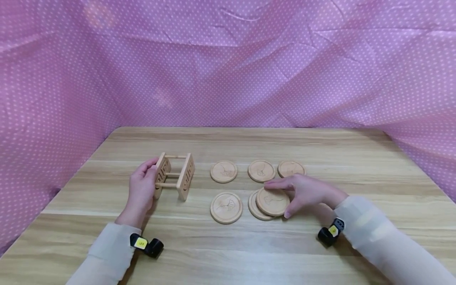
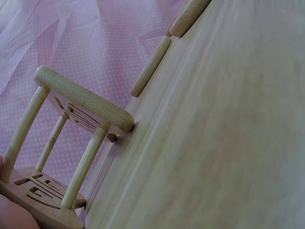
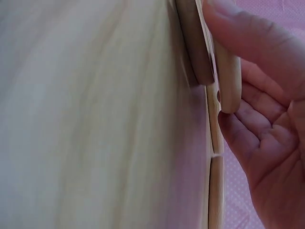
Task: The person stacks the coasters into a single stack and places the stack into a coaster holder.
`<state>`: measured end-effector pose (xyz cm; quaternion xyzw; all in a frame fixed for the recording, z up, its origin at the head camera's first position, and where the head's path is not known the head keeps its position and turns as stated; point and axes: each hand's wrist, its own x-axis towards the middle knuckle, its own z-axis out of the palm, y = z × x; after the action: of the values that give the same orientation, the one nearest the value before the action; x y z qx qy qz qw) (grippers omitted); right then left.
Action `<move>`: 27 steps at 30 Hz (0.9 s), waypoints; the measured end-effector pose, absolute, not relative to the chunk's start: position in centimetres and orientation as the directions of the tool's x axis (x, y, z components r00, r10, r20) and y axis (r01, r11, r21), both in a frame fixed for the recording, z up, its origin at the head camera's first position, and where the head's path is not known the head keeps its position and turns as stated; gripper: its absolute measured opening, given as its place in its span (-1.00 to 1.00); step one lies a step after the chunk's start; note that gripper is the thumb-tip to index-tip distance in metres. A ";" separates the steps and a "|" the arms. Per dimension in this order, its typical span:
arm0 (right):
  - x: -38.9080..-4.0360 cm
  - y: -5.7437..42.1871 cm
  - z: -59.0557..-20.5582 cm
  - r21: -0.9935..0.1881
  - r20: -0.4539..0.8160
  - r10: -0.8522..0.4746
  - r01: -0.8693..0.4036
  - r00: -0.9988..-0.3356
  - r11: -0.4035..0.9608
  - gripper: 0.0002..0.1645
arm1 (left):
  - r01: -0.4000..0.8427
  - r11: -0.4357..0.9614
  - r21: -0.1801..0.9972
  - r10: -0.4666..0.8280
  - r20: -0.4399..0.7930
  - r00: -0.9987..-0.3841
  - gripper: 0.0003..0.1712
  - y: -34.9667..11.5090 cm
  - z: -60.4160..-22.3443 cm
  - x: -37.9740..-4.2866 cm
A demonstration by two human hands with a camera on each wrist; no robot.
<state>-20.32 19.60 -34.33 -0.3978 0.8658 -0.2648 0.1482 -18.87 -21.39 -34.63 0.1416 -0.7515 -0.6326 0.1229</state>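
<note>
A small wooden coaster rack (image 1: pixel 185 179), two cut-out side panels joined by thin rods, stands on the table at left. My left hand (image 1: pixel 139 190) grips its left panel, thumb on the near side. In the left wrist view the rods (image 2: pixel 86 167) of the rack show bare. My right hand (image 1: pixel 309 192) pinches a round wooden coaster (image 1: pixel 271 202) engraved with a leaf. That coaster overlaps another coaster (image 1: pixel 253 208) from above. Seen from the right wrist, the held coaster (image 3: pixel 228 78) is between thumb and fingers, raised slightly off the one beneath.
More engraved coasters lie flat: one coaster (image 1: pixel 226 208) at front left, and a back row of a left coaster (image 1: pixel 223 171), a middle coaster (image 1: pixel 261 171) and a right coaster (image 1: pixel 290 168) close to my right hand. Pink dotted cloth (image 1: pixel 228 79) surrounds the wooden table (image 1: pixel 221 253).
</note>
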 end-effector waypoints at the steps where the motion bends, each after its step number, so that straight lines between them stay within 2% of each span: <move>1: -20.3 19.4 -34.3 -0.578 -0.049 -0.769 -0.610 -0.637 0.542 0.02 | -0.056 0.158 0.986 -0.368 0.006 -0.930 -0.55 -21.4 -34.6 -18.9; 18: -20.6 17.6 -34.4 -0.617 -0.078 -0.763 -0.570 -0.642 0.542 0.05 | -0.055 0.171 0.984 -0.380 0.014 -0.925 -0.55 -21.3 -34.5 -19.3; 27: -20.6 17.3 -34.0 -0.592 -0.063 -0.775 -0.602 -0.628 0.536 0.09 | -0.042 0.186 0.982 -0.378 0.033 -0.925 -0.57 -21.5 -34.4 -19.6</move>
<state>-20.57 17.27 -34.04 -0.3998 0.8613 -0.2689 0.1614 -19.58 -21.47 -34.40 0.1385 -0.7582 -0.6227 0.1352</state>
